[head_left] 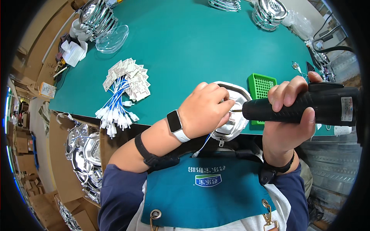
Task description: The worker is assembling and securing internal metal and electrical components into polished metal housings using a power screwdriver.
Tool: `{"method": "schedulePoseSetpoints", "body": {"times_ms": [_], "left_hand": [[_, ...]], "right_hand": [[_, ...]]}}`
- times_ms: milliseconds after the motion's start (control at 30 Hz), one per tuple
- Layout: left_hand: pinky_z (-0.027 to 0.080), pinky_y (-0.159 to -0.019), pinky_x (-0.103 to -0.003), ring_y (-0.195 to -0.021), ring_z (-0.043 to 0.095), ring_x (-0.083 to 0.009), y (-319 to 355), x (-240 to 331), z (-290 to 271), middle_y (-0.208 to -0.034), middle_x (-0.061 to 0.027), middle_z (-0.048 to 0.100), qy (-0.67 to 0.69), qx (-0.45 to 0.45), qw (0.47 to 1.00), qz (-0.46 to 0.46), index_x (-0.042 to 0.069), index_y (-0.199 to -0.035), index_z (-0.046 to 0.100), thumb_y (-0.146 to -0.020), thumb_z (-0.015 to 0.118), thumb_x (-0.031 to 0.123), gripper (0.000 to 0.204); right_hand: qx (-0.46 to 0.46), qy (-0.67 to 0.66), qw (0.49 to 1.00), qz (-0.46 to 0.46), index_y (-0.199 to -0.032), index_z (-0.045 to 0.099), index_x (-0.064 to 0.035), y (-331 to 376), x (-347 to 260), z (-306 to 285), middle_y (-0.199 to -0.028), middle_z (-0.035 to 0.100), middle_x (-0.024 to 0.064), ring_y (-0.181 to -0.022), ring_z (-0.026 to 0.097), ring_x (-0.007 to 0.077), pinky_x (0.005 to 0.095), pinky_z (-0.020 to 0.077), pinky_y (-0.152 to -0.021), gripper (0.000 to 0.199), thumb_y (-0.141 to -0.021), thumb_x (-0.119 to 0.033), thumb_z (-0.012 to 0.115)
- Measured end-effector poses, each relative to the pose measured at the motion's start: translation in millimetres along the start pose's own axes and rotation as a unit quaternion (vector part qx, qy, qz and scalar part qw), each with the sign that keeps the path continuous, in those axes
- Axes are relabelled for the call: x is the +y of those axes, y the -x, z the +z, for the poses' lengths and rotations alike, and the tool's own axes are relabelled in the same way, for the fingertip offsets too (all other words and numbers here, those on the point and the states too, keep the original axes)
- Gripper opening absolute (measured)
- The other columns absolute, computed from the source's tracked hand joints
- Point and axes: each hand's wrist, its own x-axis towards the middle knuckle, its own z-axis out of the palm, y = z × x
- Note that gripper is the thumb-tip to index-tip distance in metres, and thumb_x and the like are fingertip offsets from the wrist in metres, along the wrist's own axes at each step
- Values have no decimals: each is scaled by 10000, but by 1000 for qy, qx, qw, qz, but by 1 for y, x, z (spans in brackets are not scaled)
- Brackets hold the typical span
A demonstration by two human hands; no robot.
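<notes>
A: Where the green table (pixel 200 42) meets the person's body, what sits at the near edge, seen from the head camera?

B: A white octagonal housing (pixel 239 101) with a chrome rim, resting at the table's near edge, partly over it. The left hand (pixel 204 111) lies on top of it, fingers curled and pinched down on a small part at its middle (too small to name).

A: Right hand?

B: The right hand (pixel 289 115) is wrapped tight round a black electric screwdriver (pixel 304 106), held level. Its bit points left and meets the housing just beside the left fingertips.

A: Nearby?

B: A green perforated tray (pixel 261 85) stands just behind the housing, touching or nearly so; I cannot tell which. A blue-and-white wire (pixel 202 145) hangs from under the housing toward the teal apron (pixel 204 192). A white-strapped watch (pixel 175 124) sits on the left wrist.

A: Farther off?

B: A fan of small flat boards with blue-white leads (pixel 123 92) lies well left. Chrome reflector stacks (pixel 94 17) stand at the far left corner (another at far right), a clear cover (pixel 112 38) beside them.
</notes>
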Motion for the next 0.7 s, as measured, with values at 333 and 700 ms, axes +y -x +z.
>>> {"method": "schedulePoseSetpoints", "body": {"times_ms": [333, 700], "left_hand": [[399, -711, -344, -816, 555, -187, 1, -1, 4, -866, 2, 588, -6, 22, 1000, -3, 110, -901, 669, -682, 694, 75, 223], [399, -703, -338, -821, 558, -195, 1, -2, 5, -875, -16, 585, -4, 32, 999, 4, 87, -913, 674, -677, 697, 64, 238]], "right_hand": [[-5, -43, 999, -23, -1320, 287, -30, 1, 6, -4, -799, 486, 85, -620, 529, 190, 331, 428, -602, 649, -860, -363, 600], [-21, -34, 999, -36, -1331, 263, -38, 3, 7, -7, -801, 488, 81, -628, 530, 187, 329, 437, -614, 682, -864, -405, 600]]}}
